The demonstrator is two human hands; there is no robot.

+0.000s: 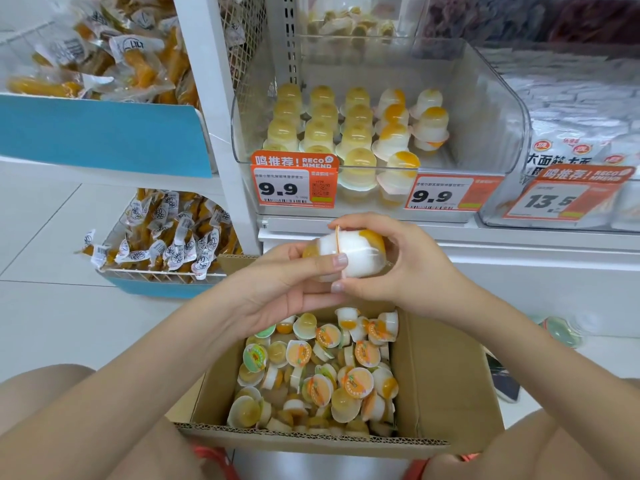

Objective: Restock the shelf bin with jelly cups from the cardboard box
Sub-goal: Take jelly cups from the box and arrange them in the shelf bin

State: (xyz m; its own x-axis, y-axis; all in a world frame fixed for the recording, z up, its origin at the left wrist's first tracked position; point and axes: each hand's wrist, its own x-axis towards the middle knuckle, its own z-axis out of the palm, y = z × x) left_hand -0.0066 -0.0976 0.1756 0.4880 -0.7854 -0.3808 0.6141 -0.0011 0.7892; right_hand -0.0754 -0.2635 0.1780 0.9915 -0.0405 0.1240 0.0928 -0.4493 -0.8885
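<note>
- Right now both hands meet above the cardboard box (433,393), sharing one small bundle of jelly cups (349,252) bound by a thin rubber band (337,249).
- Left hand (287,285) comes in from the left, its fingers curled under and around the bundle's orange-tipped end, nails facing the camera.
- Right hand (391,268) cups the other end from the right, fingers arched over the top, one fingertip touching the band where it crosses the upper edge.
- Long axis of the bundle lies roughly left to right, tilted a little, so it is on its side between the two palms, not upright.
- Key relation: the shelf bin (491,109) sits directly ahead and above the hands, its open top beyond the clear front wall, with the free space on its right side, beside the white-and-orange row.
- That gap lies closer to the right hand, so I judge the right hand better placed to carry a cup up and over the front wall.
- Band looks to need slipping off first; the cups then want turning dome-up to match the rows.
- More loose jelly cups lie jumbled in the box just below the hands.
</note>
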